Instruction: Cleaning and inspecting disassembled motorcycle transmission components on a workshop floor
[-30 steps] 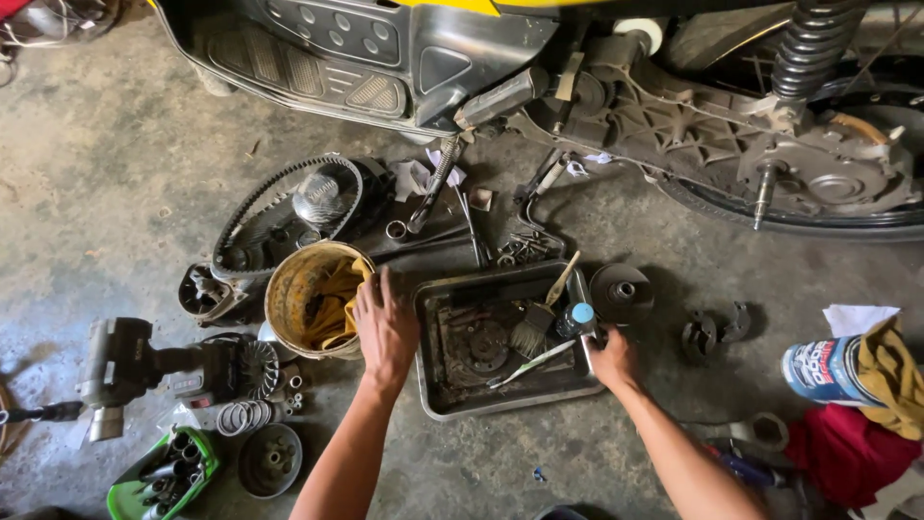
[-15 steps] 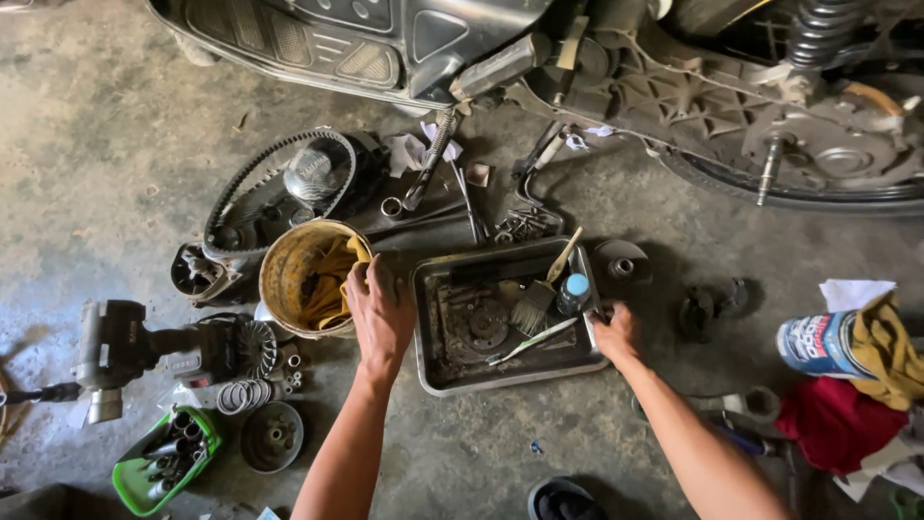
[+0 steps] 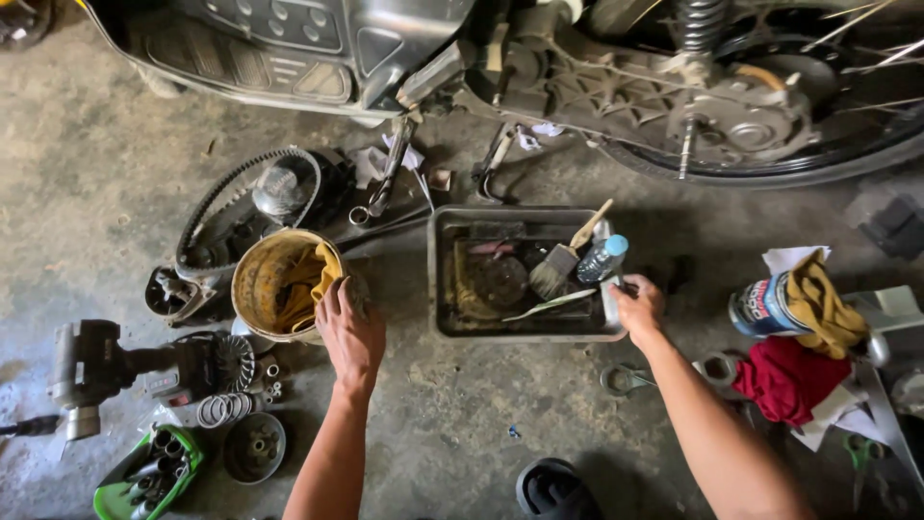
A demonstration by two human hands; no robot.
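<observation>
— Where do the hands sit?

— The left hand (image 3: pixel 351 332) rests on the near rim of the round yellow bucket (image 3: pixel 252 289), fingers draped over its edge beside the yellow rag (image 3: pixel 306 279) stuffed inside. Its grip is loose and laid flat on the rim, not closed round anything.

— And the other?

— The right hand (image 3: pixel 638 306) pinches the right near corner of the grey metal tray (image 3: pixel 443 289); that grip is narrow, closed on the rim.

— How do the two lie to each other?

— Bucket left, tray right, just beside one another on the concrete floor (image 3: pixel 96 193). The tray's long axis runs left to right, across the person. Inside it a paintbrush (image 3: pixel 563 258) leans diagonally, handle up and to the right, next to a small bottle with a blue cap (image 3: pixel 603 258).
</observation>
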